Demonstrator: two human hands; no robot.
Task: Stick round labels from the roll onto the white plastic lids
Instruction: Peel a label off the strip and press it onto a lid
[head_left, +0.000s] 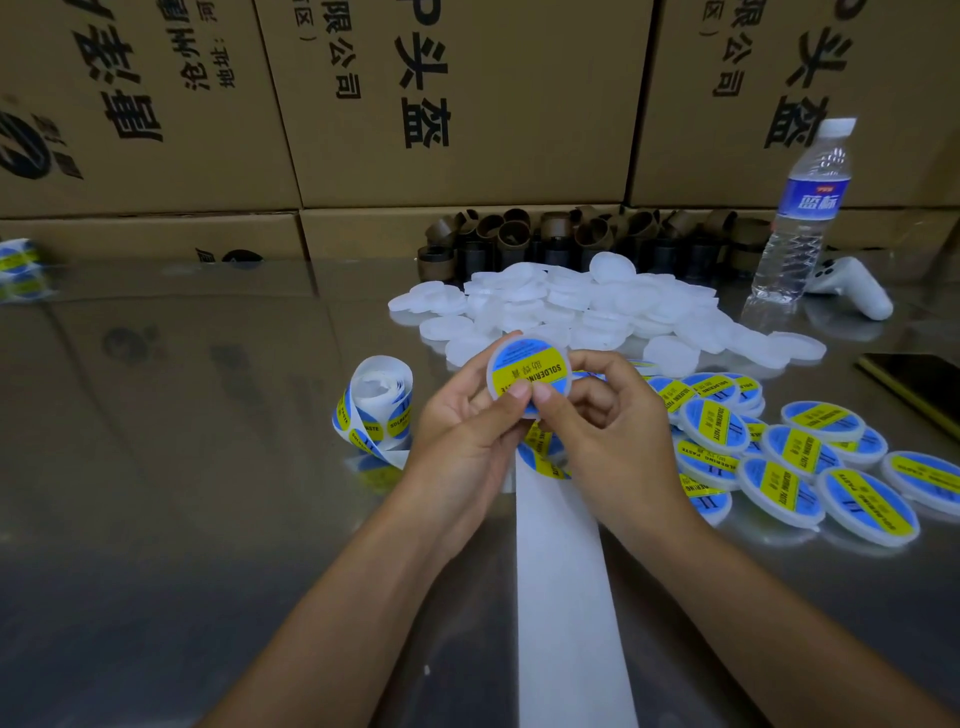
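Observation:
A white plastic lid (527, 366) with a blue and yellow round label on its face is held up above the table. My left hand (467, 431) grips it from the left and my right hand (608, 426) from the right, both thumbs pressing on the label's lower edge. The label roll (376, 408) lies on the table to the left of my hands, and its white backing strip (561, 571) runs under my hands toward me. A pile of bare white lids (582, 306) lies behind my hands. Several labelled lids (779, 452) lie to the right.
A water bottle (802, 218) stands at the back right beside a white controller (852, 286). A dark phone (919, 384) lies at the right edge. Empty brown roll cores (571, 239) are heaped before the cardboard boxes (457, 104). More labels (21, 267) sit far left.

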